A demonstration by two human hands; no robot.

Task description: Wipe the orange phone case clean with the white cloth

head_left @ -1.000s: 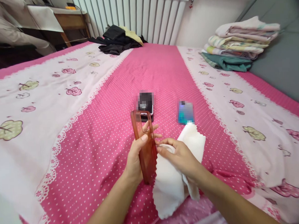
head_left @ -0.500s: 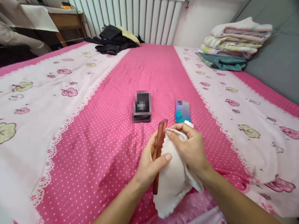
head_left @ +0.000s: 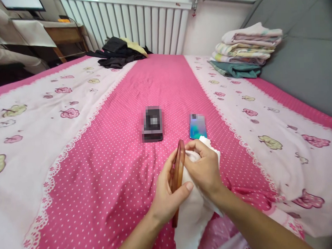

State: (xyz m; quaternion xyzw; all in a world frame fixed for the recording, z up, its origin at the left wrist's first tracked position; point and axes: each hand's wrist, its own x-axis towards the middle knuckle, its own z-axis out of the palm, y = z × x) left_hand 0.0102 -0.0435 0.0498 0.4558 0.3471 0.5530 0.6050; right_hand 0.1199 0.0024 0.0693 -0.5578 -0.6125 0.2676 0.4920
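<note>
My left hand point(head_left: 169, 192) is closed around a translucent reddish-brown phone case point(head_left: 178, 167), which stands on edge and is seen from its narrow side. Bunched in my right hand point(head_left: 203, 167) is a white cloth point(head_left: 190, 219), pressed to the case's right side near its top. The cloth hangs down below both hands, and a corner sticks up behind my right fingers. Just beyond my right hand lies a blue phone point(head_left: 198, 126) on the bed. To its left is a dark, pixelated box-like item point(head_left: 153, 124).
The pink dotted bedspread point(head_left: 107, 160) has wrinkles near my arms. Folded cloths point(head_left: 245, 49) are stacked at the far right against a grey headboard point(head_left: 303, 48). Dark clothes point(head_left: 116, 53) lie at the far edge, before a white radiator point(head_left: 123, 23). A desk point(head_left: 65, 33) stands far left.
The view has shifted slightly. The phone case has turned a little in my left hand, and my right hand has bunched the cloth more tightly, with its loose corner rising higher behind the fingers.
</note>
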